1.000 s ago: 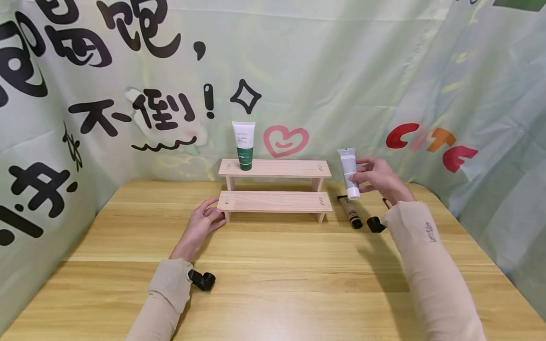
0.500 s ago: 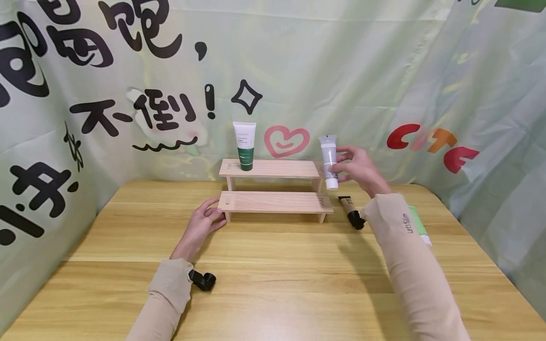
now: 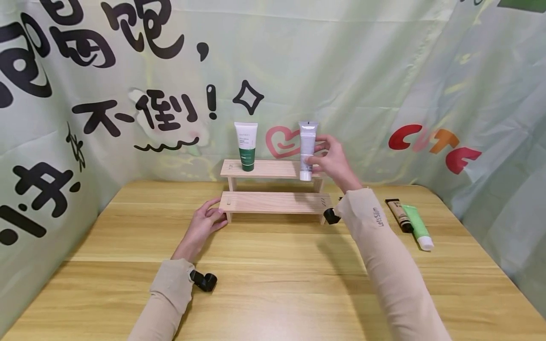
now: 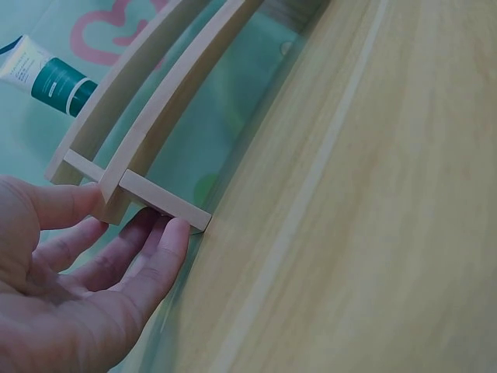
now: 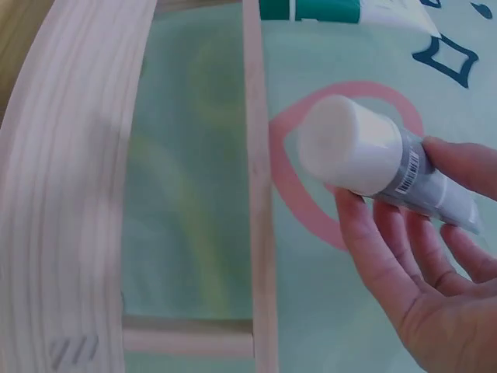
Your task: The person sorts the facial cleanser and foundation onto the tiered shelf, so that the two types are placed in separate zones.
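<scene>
My right hand [image 3: 334, 158] pinches a lavender-grey squeeze tube [image 3: 308, 147] between thumb and fingers. The tube is upright, white cap down, at the right end of the upper step of a two-step wooden display stand [image 3: 273, 202]. In the right wrist view the white cap [image 5: 342, 148] points toward the camera; whether it touches the step, I cannot tell. My left hand [image 3: 202, 225] holds the stand's left end, thumb [image 4: 74, 203] on the lower step's edge and fingers by the leg. A white-and-green tube [image 3: 246, 147] stands cap down on the upper step's left.
A brown tube with a black cap [image 3: 400, 215] and a light green tube [image 3: 417, 227] lie side by side on the wooden table [image 3: 273, 284] at right. My right sleeve [image 3: 379, 246] covers part of the table. A printed curtain [image 3: 341, 71] hangs behind.
My right hand has carried the lavender-grey tube left, from beside the stand to the upper step's right end. The brown and green tubes at right are now uncovered. My left hand stays put.
</scene>
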`<move>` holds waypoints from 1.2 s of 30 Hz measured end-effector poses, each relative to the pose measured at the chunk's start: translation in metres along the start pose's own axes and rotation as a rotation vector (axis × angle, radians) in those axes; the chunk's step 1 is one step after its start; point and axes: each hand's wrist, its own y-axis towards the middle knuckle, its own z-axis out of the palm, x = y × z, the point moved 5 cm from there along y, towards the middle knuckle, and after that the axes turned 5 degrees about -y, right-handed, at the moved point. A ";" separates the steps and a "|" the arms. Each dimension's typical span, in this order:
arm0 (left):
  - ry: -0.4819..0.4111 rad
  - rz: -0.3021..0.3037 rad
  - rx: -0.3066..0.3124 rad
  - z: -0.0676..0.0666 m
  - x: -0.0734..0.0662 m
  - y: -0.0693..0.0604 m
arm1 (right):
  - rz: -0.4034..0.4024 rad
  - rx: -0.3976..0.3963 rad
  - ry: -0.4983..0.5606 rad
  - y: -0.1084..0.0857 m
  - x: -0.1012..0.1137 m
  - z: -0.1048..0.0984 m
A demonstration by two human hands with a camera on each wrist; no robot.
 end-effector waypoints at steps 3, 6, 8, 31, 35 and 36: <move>0.001 -0.001 0.000 0.000 0.000 0.000 | -0.039 -0.043 0.016 0.003 0.003 0.008; 0.004 -0.003 0.003 0.000 0.000 0.000 | -0.092 -0.089 0.000 0.006 0.006 0.015; 0.002 -0.003 0.004 0.000 0.000 0.000 | -0.130 -0.119 -0.015 0.008 0.008 0.021; -0.010 0.003 0.000 -0.001 0.002 0.002 | -0.289 -0.077 -0.061 0.015 0.009 0.045; -0.014 -0.002 0.000 -0.001 0.002 0.003 | -0.260 -0.080 -0.049 0.010 0.007 0.026; -0.013 -0.002 0.003 0.000 0.002 0.003 | -0.244 -0.082 -0.054 0.009 0.005 0.019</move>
